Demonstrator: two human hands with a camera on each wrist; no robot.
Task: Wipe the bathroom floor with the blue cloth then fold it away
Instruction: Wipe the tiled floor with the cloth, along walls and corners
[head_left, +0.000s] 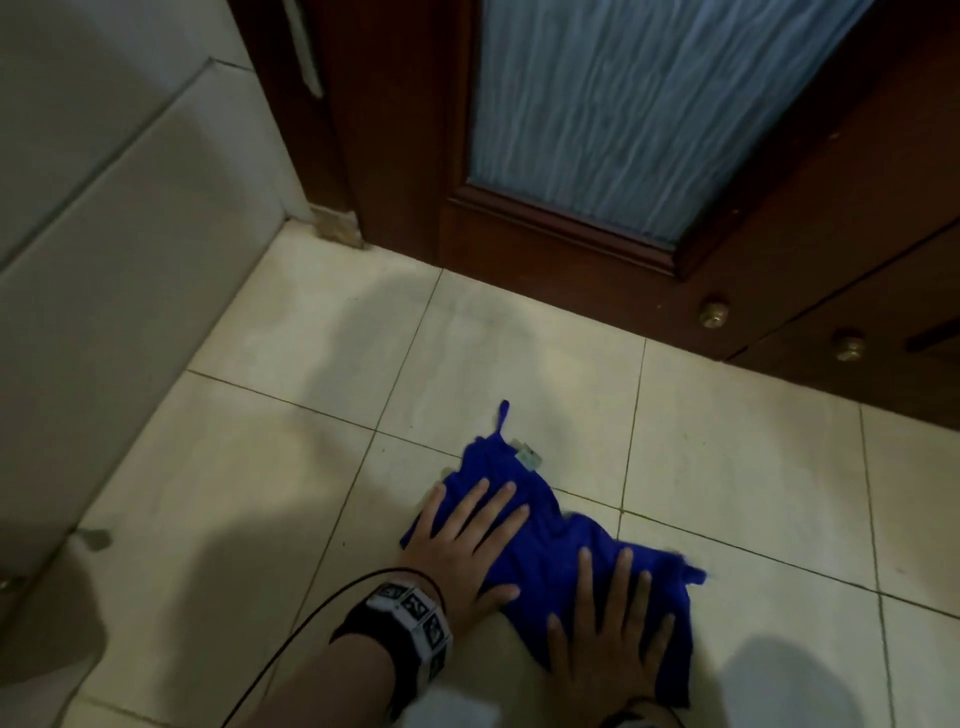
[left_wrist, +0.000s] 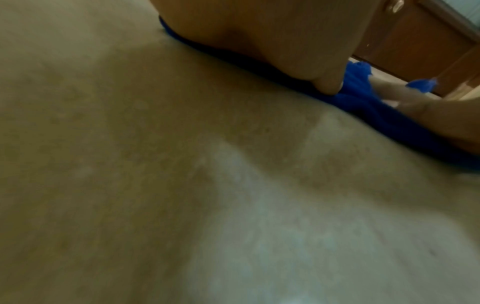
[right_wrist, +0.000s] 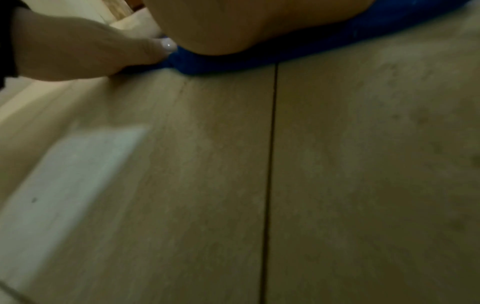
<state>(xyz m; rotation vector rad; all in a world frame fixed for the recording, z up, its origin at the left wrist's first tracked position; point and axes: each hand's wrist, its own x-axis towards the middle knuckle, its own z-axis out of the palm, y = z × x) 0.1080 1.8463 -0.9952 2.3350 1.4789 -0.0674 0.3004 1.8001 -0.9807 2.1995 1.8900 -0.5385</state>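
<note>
cloth (head_left: 545, 551): deep blue, soft towel-type fabric, crumpled and bunched, not folded; irregular outline running diagonally from upper left to lower right
cloth loop (head_left: 502, 415): thin blue hanging loop sticking out of far corner, pointing toward door
cloth tag (head_left: 529, 456): small pale label at far edge, just beside loop
cloth position: flat on floor (head_left: 260, 467), lying across a grout crossing, near lower middle of head view, well apart from wall and door
cloth edge: right corner ragged, poking out past right hand; dark shadowed rim under palms in both wrist views
left hand (head_left: 467, 540): flat, fingers straight and spread, palm down pressing on upper left part of cloth; thumb stretched toward right hand; nothing gripped
right hand (head_left: 608, 639): flat, fingers straight and spread, palm down pressing on lower right part of cloth; nothing gripped
hands relation: side by side, near, left further forward
left wrist view: palm heel on blue fabric, right hand's fingers visible beyond; blurred
right wrist view: palm on blue fabric, left thumb with pale nail touching cloth edge; blurred
wrist band (head_left: 410, 618): black strap with white marker blocks on left wrist, black cable trailing
floor: cream square tiles, dark grout lines, shadows over left side
door (head_left: 597, 244): dark brown wood, bluish rippled glass panel
cabinet (head_left: 883, 291): brown, right of door
knobs (head_left: 712, 312): two, brass, round, on cabinet
wall (head_left: 104, 234): pale large tiles, left side
</note>
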